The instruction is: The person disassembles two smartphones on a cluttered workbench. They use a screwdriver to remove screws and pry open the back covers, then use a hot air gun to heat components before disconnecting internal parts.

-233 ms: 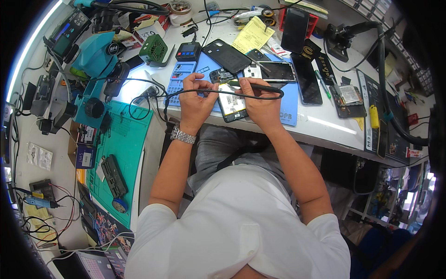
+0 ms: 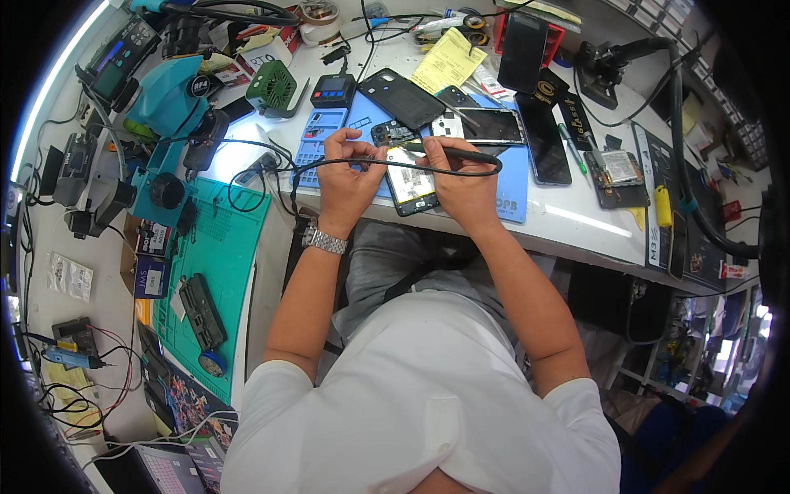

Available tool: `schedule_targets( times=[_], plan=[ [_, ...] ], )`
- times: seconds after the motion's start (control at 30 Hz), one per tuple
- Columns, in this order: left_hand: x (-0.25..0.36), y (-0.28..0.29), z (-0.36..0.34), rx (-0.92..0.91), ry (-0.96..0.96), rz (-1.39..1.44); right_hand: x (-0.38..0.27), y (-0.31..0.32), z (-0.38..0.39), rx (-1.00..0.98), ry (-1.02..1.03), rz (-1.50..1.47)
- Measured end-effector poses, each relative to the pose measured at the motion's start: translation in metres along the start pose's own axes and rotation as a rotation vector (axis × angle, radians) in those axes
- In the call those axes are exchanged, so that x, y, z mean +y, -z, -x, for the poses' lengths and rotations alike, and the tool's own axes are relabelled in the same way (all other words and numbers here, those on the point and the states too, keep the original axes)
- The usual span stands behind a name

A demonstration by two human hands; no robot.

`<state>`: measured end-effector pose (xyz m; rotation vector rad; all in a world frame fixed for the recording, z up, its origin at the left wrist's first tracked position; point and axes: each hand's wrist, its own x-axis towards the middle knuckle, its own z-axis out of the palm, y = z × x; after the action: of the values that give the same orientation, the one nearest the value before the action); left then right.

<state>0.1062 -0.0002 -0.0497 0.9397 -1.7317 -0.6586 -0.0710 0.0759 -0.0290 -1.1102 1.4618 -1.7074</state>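
An opened phone point(image 2: 406, 183) with its battery and inner parts bare lies on the blue repair mat point(image 2: 512, 185) in front of me. My right hand point(image 2: 459, 183) grips a soldering iron point(image 2: 461, 154) with a black handle, its tip pointing left over the phone's upper part. The iron's black cable point(image 2: 370, 160) loops back leftward across both hands. Close to the tip, at the phone's upper left, my left hand point(image 2: 350, 177) is pinched at thumb and fingertips. Whatever it pinches is too small to make out.
Behind the phone lie a black back cover point(image 2: 401, 97) and an opened phone point(image 2: 490, 126). A dark phone point(image 2: 543, 142) and green pen point(image 2: 571, 150) are to the right. Leftward stand a teal microscope point(image 2: 171, 99), a green fan-like device point(image 2: 273, 89) and a green mat point(image 2: 239, 239).
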Motion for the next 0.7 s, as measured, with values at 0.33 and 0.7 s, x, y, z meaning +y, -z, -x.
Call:
schedule_targets(
  times=[0.33,0.7],
  plan=[
    [0.0016,-0.0007,-0.0009,0.006,-0.014,0.004,-0.0027,0.0001,0.0010,0.004,0.009,-0.010],
    [-0.0003,-0.0007,-0.0017,0.004,-0.003,0.001,-0.0022,0.0000,0.0012,0.004,0.019,-0.019]
  ],
)
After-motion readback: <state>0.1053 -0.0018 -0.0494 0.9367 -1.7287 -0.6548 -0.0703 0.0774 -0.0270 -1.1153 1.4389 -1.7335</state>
